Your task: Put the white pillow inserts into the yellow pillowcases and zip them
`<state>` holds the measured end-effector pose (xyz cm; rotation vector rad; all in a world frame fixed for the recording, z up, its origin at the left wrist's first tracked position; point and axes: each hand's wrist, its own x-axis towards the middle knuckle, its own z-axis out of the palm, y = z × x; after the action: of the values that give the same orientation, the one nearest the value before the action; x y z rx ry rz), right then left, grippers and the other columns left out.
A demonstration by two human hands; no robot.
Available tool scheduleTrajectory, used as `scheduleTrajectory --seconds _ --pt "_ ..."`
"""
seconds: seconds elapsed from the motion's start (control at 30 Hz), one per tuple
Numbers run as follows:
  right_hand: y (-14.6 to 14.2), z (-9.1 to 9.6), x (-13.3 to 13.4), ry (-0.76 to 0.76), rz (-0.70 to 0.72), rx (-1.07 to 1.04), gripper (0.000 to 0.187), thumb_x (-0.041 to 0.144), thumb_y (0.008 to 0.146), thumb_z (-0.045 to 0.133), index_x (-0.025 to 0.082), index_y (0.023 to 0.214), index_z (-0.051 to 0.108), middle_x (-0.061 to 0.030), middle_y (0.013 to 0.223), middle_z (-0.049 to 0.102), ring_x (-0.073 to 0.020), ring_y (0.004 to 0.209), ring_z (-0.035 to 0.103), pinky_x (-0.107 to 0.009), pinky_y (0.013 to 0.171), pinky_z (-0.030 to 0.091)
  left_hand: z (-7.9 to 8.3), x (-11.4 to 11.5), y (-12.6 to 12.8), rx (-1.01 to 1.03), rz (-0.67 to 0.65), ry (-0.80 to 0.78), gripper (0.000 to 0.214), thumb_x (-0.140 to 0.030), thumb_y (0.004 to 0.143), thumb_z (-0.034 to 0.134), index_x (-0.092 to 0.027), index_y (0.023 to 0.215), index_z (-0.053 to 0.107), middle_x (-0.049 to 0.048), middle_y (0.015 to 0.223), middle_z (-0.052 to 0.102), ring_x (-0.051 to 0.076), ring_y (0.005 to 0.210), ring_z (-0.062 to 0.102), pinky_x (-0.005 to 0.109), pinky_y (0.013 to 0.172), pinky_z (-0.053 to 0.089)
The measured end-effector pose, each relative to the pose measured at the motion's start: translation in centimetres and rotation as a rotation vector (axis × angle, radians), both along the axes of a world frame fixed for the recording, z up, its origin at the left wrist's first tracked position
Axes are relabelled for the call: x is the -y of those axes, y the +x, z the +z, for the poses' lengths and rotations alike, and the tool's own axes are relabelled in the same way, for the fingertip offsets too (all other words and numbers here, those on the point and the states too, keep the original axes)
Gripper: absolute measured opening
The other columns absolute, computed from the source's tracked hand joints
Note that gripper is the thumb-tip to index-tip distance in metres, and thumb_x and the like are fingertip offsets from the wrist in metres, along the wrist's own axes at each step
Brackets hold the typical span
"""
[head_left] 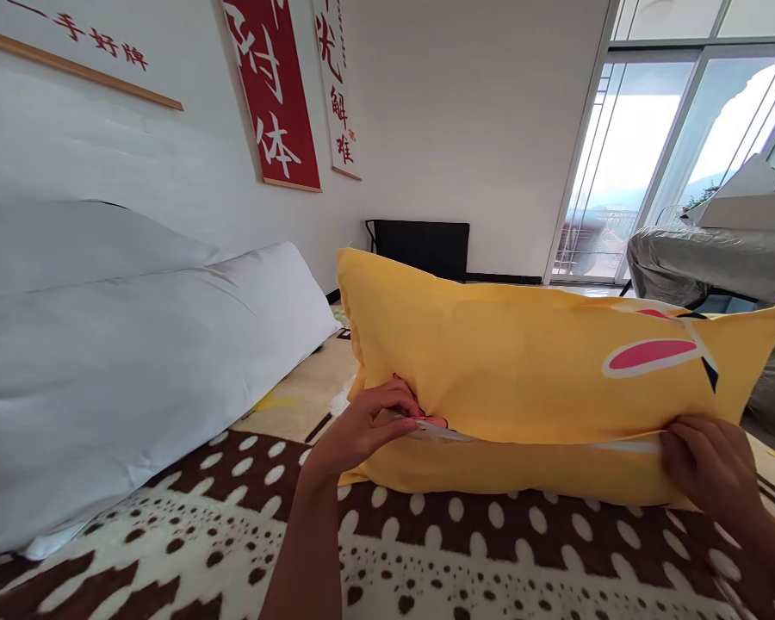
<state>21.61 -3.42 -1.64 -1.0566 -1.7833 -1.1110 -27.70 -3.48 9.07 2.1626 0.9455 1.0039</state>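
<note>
A yellow pillowcase [491, 362] with a pink-and-white printed shape lies long side toward me, a pillow filling it. Along its near side runs a slit-like opening, where a strip of white inner pillow [449, 432] shows. At the left end of this slit, my left hand [368, 426] pinches the pillowcase's edge between thumb and fingers. My right hand [710, 465] is closed on the edge near the right end, its fingertips partly hidden and slightly blurred.
Large white pillows [168, 344] rest along the wall on the left. Under everything spreads a brown-and-cream patterned blanket [284, 499]. A black panel [419, 248] stands at the far wall, and plastic-covered furniture [716, 258] is by the glass door at right.
</note>
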Motion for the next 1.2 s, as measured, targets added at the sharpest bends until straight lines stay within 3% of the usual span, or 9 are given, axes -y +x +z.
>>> scheduleTrajectory --seconds 0.13,0.27,0.43,0.53,0.6,0.77,0.9,1.03,1.2 --pt "-1.4 -0.6 -1.6 0.121 -0.095 -0.164 0.020 0.031 0.089 0.048 0.023 0.072 0.055 -0.0107 0.065 0.062 -0.0199 0.061 0.061 -0.036 0.059 0.044 -0.5 -0.6 1.6 0.100 0.053 0.026 0.023 -0.040 0.088 0.047 -0.020 0.079 0.051 0.0034 0.082 0.049 0.017 0.081 0.054 0.030 0.074 0.045" --pt "-3.8 2.1 -3.4 0.183 -0.116 -0.232 0.009 0.020 0.087 0.046 0.019 0.080 0.052 -0.0065 0.065 0.060 -0.0178 0.057 0.058 -0.029 0.052 0.040 -0.1 -2.2 5.6 0.407 0.275 0.252 0.019 -0.039 0.090 0.041 -0.022 0.080 0.043 0.0029 0.083 0.050 0.016 0.083 0.055 0.030 0.077 0.046" --pt "-4.5 9.7 -4.3 0.317 -0.080 -0.248 0.006 0.020 0.085 0.047 0.019 0.080 0.050 -0.0041 0.063 0.055 -0.0156 0.057 0.054 -0.027 0.054 0.038 5.3 -4.0 8.2 0.647 0.549 0.518 0.013 -0.034 0.089 0.043 -0.021 0.086 0.044 0.0023 0.086 0.053 0.015 0.083 0.055 0.028 0.079 0.046" --pt "-3.5 13.1 -3.4 0.289 -0.070 -0.170 0.012 0.021 0.088 0.045 0.019 0.078 0.052 -0.0040 0.064 0.055 -0.0139 0.056 0.052 -0.026 0.053 0.036 8.7 -3.9 7.2 0.478 0.663 0.624 0.015 -0.034 0.087 0.047 -0.020 0.084 0.050 0.0025 0.089 0.051 0.014 0.079 0.053 0.026 0.074 0.046" --pt "-2.5 13.6 -2.5 0.197 -0.061 -0.082 0.015 0.021 0.089 0.044 0.019 0.078 0.054 -0.0039 0.065 0.056 -0.0131 0.056 0.051 -0.025 0.054 0.036 9.3 -3.6 6.1 0.302 0.657 0.645 0.014 -0.032 0.085 0.050 -0.019 0.081 0.055 0.0020 0.088 0.051 0.013 0.077 0.052 0.025 0.073 0.045" --pt "-1.0 9.0 -0.6 -0.049 -0.005 0.114 0.018 0.021 0.091 0.044 0.018 0.079 0.057 -0.0026 0.067 0.056 -0.0133 0.061 0.053 -0.025 0.056 0.039 3.9 -2.7 3.2 -0.073 0.410 0.478 0.020 -0.035 0.086 0.049 -0.020 0.078 0.059 0.0025 0.081 0.051 0.014 0.076 0.052 0.022 0.068 0.046" --pt "-1.0 5.6 0.6 -0.457 0.045 0.133 0.021 0.027 0.095 0.041 0.019 0.088 0.059 -0.0049 0.079 0.060 -0.0155 0.073 0.057 -0.026 0.061 0.043 -1.4 -2.7 1.4 -0.280 0.198 0.265 0.029 -0.037 0.091 0.038 -0.023 0.096 0.063 0.0061 0.093 0.058 0.018 0.088 0.056 0.028 0.082 0.046" --pt "0.5 5.9 1.0 -0.670 0.094 0.040 0.026 0.030 0.095 0.039 0.021 0.099 0.063 -0.0071 0.086 0.063 -0.0182 0.081 0.058 -0.031 0.071 0.047 -2.6 -3.7 -1.0 -0.310 0.264 0.145 0.036 -0.045 0.088 0.041 -0.023 0.108 0.063 0.0073 0.090 0.062 0.020 0.083 0.058 0.029 0.078 0.046" --pt "4.2 5.8 0.3 -0.837 0.224 -0.278 0.039 0.045 0.093 0.039 0.024 0.098 0.071 -0.0098 0.100 0.066 -0.0205 0.088 0.062 -0.033 0.077 0.049 -3.2 -6.0 -5.1 -0.114 0.508 -0.231 0.051 -0.067 0.067 0.055 -0.019 0.081 0.066 0.0042 0.077 0.064 0.020 0.067 0.056 0.029 0.064 0.046"
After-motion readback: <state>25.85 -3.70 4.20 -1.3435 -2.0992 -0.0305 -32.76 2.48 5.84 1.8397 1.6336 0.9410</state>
